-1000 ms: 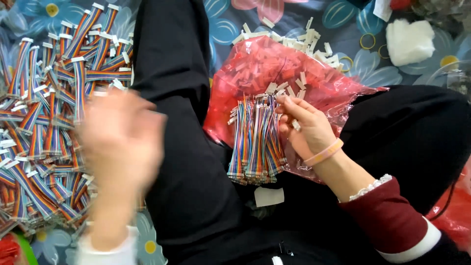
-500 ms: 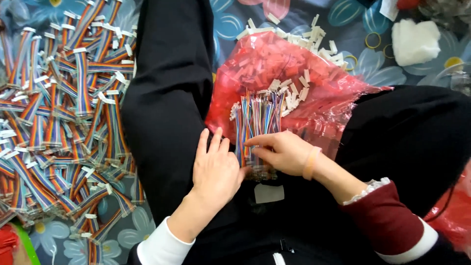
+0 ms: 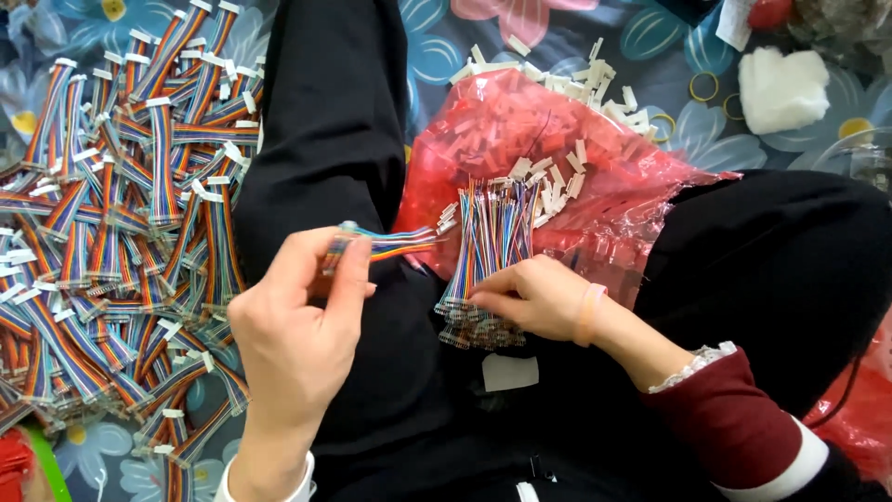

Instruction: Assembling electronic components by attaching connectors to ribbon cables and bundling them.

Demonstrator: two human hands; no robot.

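— What's everything lying on?

— A blue flowered cloth (image 3: 483, 56) is covering the ground, and the person's black-trousered legs (image 3: 334, 139) are stretching across it. A big heap of finished rainbow cables (image 3: 121, 242) is crowding the left side; a red plastic bag (image 3: 557, 158) of white connectors (image 3: 557, 84) is taking up the middle.

— Any free room?

— Only the lap between the hands.

— And the cable?

— The left hand (image 3: 297, 335) is pinching one rainbow ribbon cable (image 3: 386, 246) between thumb and fingers, holding it level. The right hand (image 3: 539, 297) is pressing closed fingertips on the bundle of loose cables (image 3: 492, 251) on the thigh, probably gripping a few.
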